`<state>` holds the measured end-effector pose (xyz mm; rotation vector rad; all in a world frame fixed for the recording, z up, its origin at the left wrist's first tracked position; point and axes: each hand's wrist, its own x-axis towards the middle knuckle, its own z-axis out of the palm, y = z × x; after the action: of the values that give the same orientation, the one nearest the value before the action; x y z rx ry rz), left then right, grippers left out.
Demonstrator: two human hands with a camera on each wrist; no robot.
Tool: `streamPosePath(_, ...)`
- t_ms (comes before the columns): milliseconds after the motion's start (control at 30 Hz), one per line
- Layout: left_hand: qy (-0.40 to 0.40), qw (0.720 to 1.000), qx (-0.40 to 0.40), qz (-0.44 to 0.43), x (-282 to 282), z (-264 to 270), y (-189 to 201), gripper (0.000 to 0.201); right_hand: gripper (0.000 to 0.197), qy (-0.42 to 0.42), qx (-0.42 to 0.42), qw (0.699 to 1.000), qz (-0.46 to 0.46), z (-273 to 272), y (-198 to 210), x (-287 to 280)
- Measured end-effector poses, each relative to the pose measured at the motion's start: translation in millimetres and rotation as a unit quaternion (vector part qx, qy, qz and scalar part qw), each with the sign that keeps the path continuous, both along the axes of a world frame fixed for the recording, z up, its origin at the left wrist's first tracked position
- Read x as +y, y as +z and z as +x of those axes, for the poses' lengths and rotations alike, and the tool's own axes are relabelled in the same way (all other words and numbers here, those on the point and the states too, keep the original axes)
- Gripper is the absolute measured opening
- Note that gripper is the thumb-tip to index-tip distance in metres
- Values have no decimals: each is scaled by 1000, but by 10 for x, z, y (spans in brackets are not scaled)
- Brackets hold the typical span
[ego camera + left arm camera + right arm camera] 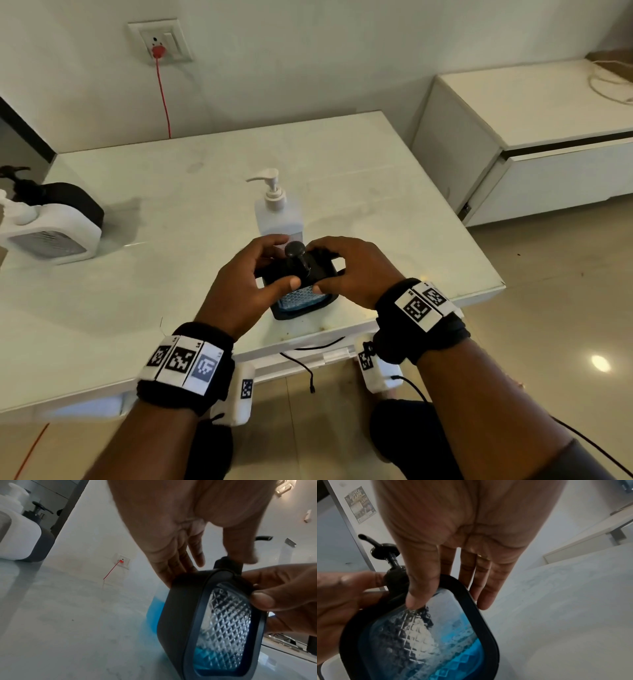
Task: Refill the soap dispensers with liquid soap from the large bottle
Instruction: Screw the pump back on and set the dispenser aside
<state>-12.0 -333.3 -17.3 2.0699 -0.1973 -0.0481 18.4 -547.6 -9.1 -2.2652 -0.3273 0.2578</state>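
A black soap dispenser point(301, 294) with a clear diamond-textured window stands near the table's front edge. A little blue soap point(462, 654) lies low inside it. My left hand point(279, 263) grips its top from the left, with the fingers behind and the thumb by the pump collar point(228, 563). My right hand point(320, 267) holds the right side, its thumb point(412, 601) on the window and the fingers behind. The black pump head point(294, 250) rises between both hands. Just behind stands the large white pump bottle point(277, 212).
A white dispenser point(51, 236) and another black dispenser point(72, 202) sit together at the table's left edge. A red cord point(164, 99) runs down from a wall socket. A low white cabinet point(534, 137) stands to the right of the table point(394, 192).
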Motion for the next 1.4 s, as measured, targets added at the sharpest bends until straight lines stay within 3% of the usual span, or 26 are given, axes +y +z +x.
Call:
streamPosePath(233, 75, 996, -30, 26, -181, 54, -100, 48, 60, 2, -3, 1000, 9, 21, -17, 14)
streamPosePath(400, -25, 999, -15, -16, -25, 79, -24, 37, 61, -2, -12, 1000, 12, 20, -60, 14)
streamPosePath(467, -35, 999, -10, -12, -23, 40, -4, 45, 60, 1, -10, 1000, 16, 15, -68, 5)
streamPosePath(600, 33, 999, -7, -6, -155, 15, -42, 60, 58, 3, -15, 1000, 26, 12, -72, -6)
streamPosePath(733, 81, 996, -27, 2, -228, 29, -121, 45, 62, 6, -12, 1000, 27, 21, -77, -22)
streamPosePath(933, -8, 999, -48, -19, -172, 37, -22, 30, 63, 17, -1, 999, 40, 65, -90, -44)
streamPosePath(1100, 64, 998, -11, -24, -232, -4, -61, 54, 58, 23, -3, 998, 51, 68, -91, -56)
streamPosePath(1200, 88, 996, -29, 0, -258, 18, -105, 51, 62, 23, -5, 998, 50, 73, -92, -60)
streamPosePath(1300, 41, 998, -41, -13, -216, 45, -73, 32, 63, 25, -4, 999, 48, 83, -98, -62)
streamPosePath(1400, -42, 998, -46, -14, -111, 46, -2, 29, 63, 27, 3, 998, 53, 85, -106, -67)
